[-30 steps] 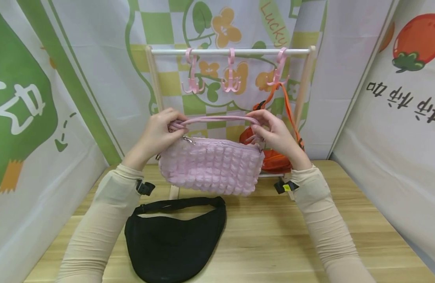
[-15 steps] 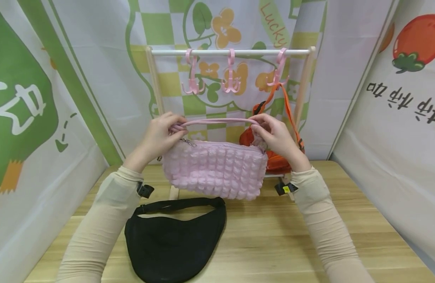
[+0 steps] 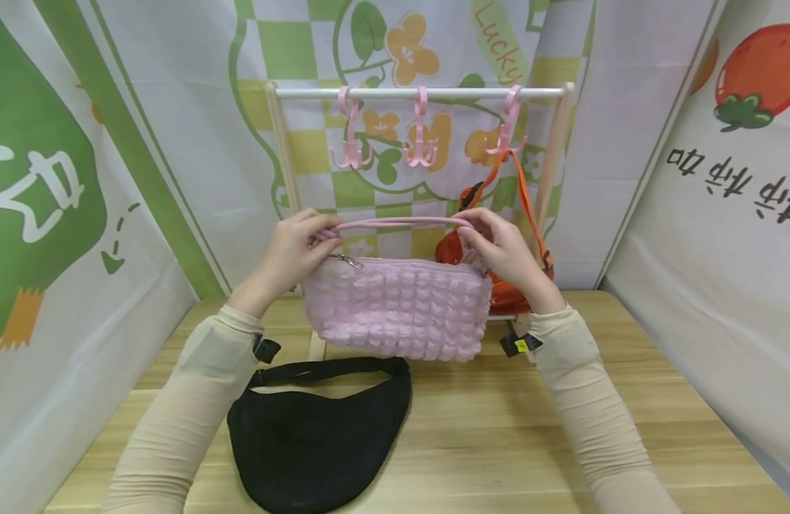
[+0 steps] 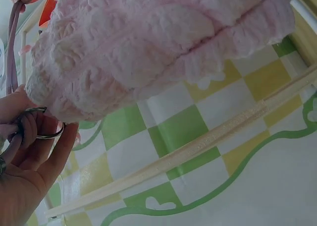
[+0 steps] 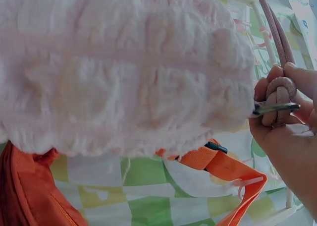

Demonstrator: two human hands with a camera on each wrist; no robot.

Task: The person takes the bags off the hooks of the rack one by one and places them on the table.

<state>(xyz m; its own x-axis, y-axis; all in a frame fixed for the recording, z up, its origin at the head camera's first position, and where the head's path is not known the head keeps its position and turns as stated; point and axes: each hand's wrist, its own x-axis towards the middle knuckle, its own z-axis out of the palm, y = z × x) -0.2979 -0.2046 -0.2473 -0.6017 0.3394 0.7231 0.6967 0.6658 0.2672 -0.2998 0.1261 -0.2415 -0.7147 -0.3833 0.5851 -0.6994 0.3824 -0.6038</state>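
A pink puffy handbag [image 3: 401, 307] hangs in the air below both hands, its zipper along the top. My left hand [image 3: 292, 246] pinches the left end of its thin double handle [image 3: 395, 222]. At the other end, my right hand [image 3: 498, 246] pinches the handle between thumb and fingers, so it stretches nearly level. In the right wrist view, the handle's knot [image 5: 281, 94] and a metal ring [image 5: 277, 108] show by the right fingers. The left wrist view shows another metal ring [image 4: 52, 134] against the left hand [image 4: 29, 161].
Behind the handbag stands a rack with a white rail [image 3: 382, 93] and pink hooks [image 3: 419, 135]. An orange bag [image 3: 507, 294] hangs from the right hook, partly hidden by my right hand. A black crescent-shaped bag [image 3: 318, 442] lies on the wooden table [image 3: 498, 442].
Both hands have lowered slightly with the handbag. Its body has swung a little to the right and hangs more level. The grip on the handle is unchanged.
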